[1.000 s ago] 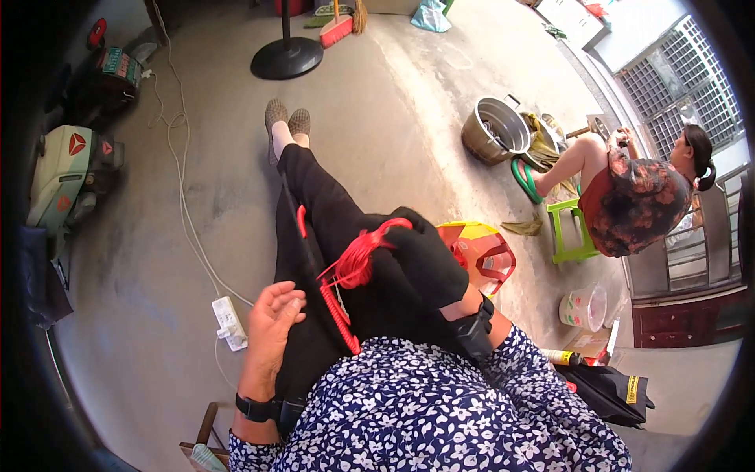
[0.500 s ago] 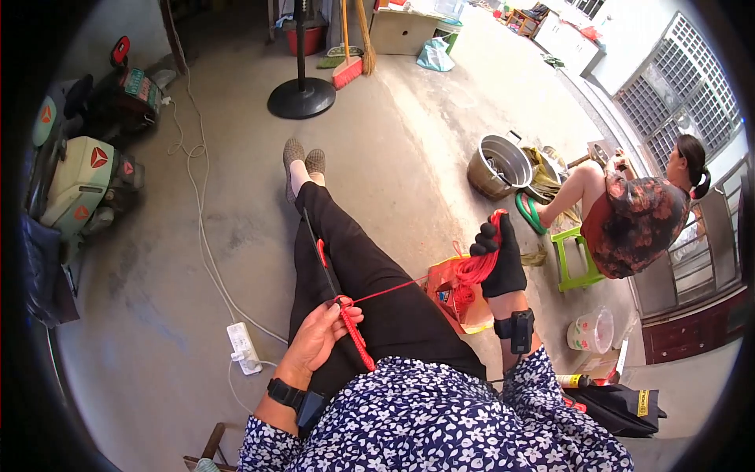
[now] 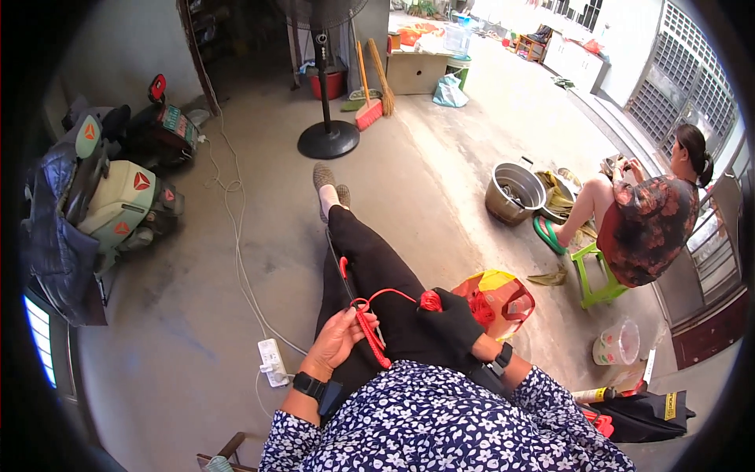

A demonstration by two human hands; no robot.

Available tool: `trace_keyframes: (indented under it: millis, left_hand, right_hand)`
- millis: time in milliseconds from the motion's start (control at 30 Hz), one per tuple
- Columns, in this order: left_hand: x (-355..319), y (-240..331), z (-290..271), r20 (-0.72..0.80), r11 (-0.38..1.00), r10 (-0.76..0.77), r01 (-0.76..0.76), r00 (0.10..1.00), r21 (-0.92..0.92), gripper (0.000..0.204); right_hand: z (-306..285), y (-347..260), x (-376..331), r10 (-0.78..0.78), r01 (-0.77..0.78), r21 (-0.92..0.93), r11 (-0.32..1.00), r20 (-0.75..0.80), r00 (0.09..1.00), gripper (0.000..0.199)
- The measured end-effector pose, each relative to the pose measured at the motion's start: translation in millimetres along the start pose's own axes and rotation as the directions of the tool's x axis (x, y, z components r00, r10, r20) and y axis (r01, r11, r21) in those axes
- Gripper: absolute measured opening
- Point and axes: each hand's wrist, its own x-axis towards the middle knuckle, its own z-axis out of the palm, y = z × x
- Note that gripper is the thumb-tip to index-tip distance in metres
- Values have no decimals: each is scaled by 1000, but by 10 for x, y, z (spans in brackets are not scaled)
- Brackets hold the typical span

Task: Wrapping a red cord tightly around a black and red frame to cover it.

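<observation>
My left hand (image 3: 338,340), bare, pinches the upper end of a red braided cord piece (image 3: 373,340) over my lap. A thin dark strand (image 3: 335,250) with a small red part on it runs from near my feet up to that pinch. My right hand (image 3: 460,318), in a black glove, is closed on a bundle of red cord (image 3: 430,300). From the bundle a slack red strand arcs to a loop at my left fingers. Just beyond my right hand, a red and yellow bag (image 3: 511,307) holds more red cord.
A power strip (image 3: 273,363) and white cables lie on the floor at left, near a parked scooter (image 3: 126,200). A fan stand (image 3: 329,140) stands ahead. At right, a person (image 3: 649,224) sits on a green stool (image 3: 598,287) beside a metal pot (image 3: 515,193).
My right hand has come down and left, from raised beside the bag to close by my left hand. The taut red strand has slackened into a loop. The view has shifted.
</observation>
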Motion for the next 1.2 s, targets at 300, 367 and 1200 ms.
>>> trace_keyframes:
  millis: [300, 367, 1200]
  left_hand:
    - [42, 36, -56, 3, 1000, -9, 9, 1000, -11, 41]
    - [49, 67, -31, -10, 1000, -13, 13, 1000, 5, 41]
    - [-135, 103, 456, 87, 971, 15, -36, 996, 237, 40]
  right_hand:
    - [-90, 180, -50, -31, 29, -19, 999, -111, 993, 23]
    - [-100, 210, -38, -26, 26, 2, 1000, -147, 989, 23]
    - [-154, 628, 4, -185, 172, -269, 948, -25, 982, 21]
